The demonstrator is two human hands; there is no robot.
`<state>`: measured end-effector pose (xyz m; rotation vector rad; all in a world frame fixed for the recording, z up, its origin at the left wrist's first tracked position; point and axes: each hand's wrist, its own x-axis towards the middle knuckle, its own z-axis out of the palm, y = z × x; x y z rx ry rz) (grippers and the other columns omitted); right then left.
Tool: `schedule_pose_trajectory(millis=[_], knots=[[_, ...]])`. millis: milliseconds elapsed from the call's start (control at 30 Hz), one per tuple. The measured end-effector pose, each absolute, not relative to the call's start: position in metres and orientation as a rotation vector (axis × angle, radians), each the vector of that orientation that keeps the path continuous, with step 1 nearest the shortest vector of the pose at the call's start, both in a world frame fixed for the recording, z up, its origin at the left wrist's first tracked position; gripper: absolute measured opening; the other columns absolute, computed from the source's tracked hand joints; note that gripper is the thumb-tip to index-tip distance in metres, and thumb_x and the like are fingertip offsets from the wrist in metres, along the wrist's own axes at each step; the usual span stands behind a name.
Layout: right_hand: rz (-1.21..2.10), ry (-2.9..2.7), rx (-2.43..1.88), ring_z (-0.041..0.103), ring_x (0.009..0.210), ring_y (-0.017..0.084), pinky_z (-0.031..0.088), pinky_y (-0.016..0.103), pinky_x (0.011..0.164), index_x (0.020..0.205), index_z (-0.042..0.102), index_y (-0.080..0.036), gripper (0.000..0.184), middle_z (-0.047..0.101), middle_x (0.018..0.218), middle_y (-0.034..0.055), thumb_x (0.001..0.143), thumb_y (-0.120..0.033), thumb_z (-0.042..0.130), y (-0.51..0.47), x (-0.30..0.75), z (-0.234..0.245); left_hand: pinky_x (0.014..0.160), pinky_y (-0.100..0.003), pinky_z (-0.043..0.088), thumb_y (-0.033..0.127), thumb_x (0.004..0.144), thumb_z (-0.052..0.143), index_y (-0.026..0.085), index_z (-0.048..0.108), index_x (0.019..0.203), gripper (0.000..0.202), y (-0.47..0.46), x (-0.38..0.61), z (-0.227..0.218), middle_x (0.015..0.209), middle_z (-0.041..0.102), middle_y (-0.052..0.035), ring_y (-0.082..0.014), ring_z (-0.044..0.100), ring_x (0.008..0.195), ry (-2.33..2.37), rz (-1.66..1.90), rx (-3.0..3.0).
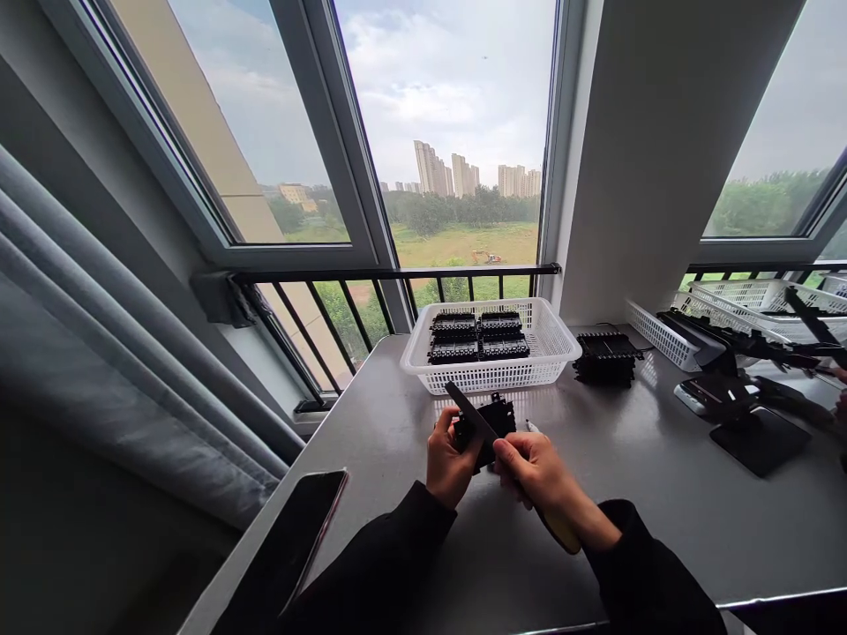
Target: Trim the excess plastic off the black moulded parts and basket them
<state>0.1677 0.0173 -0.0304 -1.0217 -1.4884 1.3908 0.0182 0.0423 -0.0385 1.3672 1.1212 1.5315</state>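
My left hand (450, 460) is closed around a black plastic part (504, 418) with a notched edge, held just above the table. In my right hand (543, 472) is a flat file (467, 407), its dark blade slanting up to the left across the face of the part. The yellowish handle of the file (562, 534) shows below my right palm. Part of the black piece is hidden behind the blade and my fingers. A white pen-like tip (531, 426) lies on the table just beyond my right hand.
Ahead stands a white basket (490, 379) holding several similar black parts (456, 337). Right of it is a stack of black parts (605, 357). A phone (291, 538) lies at left. Farther right are white baskets (662, 333), long black pieces (747, 339) and a dark stand (760, 441).
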Motion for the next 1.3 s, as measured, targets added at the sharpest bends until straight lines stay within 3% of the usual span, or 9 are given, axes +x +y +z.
schedule_pose_trajectory(millis=[333, 700, 900, 1300], knots=[[1.369, -1.344, -1.041, 0.039, 0.03, 0.005, 0.025, 0.016, 0.024, 0.066, 0.055, -0.015, 0.055, 0.052, 0.049, -0.0023, 0.082, -0.067, 0.054, 0.023, 0.172, -0.035, 0.052, -0.022, 0.048, 0.028, 0.067, 0.073, 0.021, 0.048, 0.087, 0.033, 0.043, 0.018, -0.029, 0.061, 0.062, 0.0048, -0.0128, 0.058, 0.052, 1.159, 1.537, 1.261], [1.272, -1.2, -1.127, 0.041, 0.031, 0.006, 0.028, 0.016, 0.025, 0.068, 0.052, -0.017, 0.056, 0.052, 0.051, -0.0024, 0.08, -0.071, 0.053, 0.024, 0.179, -0.025, 0.055, -0.023, 0.049, 0.029, 0.068, 0.072, 0.021, 0.048, 0.09, 0.033, 0.045, 0.015, -0.029, 0.066, 0.065, 0.0032, -0.0148, 0.062, 0.058, 1.167, 1.56, 1.278], [1.428, -1.372, -1.027, 0.039, 0.03, 0.005, 0.025, 0.016, 0.024, 0.066, 0.052, -0.016, 0.055, 0.053, 0.05, -0.0023, 0.081, -0.068, 0.053, 0.021, 0.171, -0.029, 0.054, -0.023, 0.049, 0.031, 0.07, 0.071, 0.021, 0.047, 0.09, 0.033, 0.043, 0.016, -0.031, 0.064, 0.064, 0.0041, -0.014, 0.061, 0.055, 1.157, 1.503, 1.276], [1.432, -1.436, -1.043, 0.038, 0.03, 0.004, 0.024, 0.016, 0.025, 0.064, 0.051, -0.016, 0.056, 0.052, 0.05, -0.0025, 0.083, -0.069, 0.051, 0.019, 0.17, -0.028, 0.055, -0.023, 0.05, 0.03, 0.067, 0.074, 0.02, 0.052, 0.09, 0.033, 0.042, 0.017, -0.026, 0.067, 0.066, 0.002, -0.0143, 0.061, 0.056, 1.169, 1.517, 1.284]])
